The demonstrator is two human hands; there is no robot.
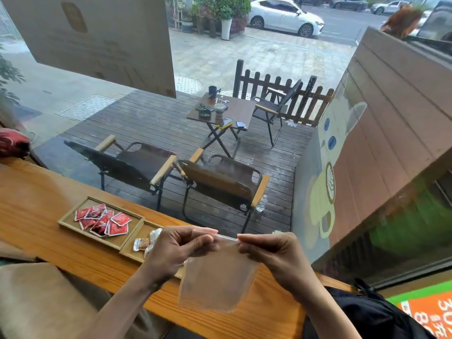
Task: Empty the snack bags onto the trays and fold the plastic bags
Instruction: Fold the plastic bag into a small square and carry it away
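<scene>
Head view: orange sign (430, 314), perhaps "30"

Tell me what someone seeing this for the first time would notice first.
First, the clear plastic bag held up at centre, its top edge pinched by the left hand and the right hand above the wooden counter. Next, the red snack packets piled in the wooden tray to the left.
</scene>
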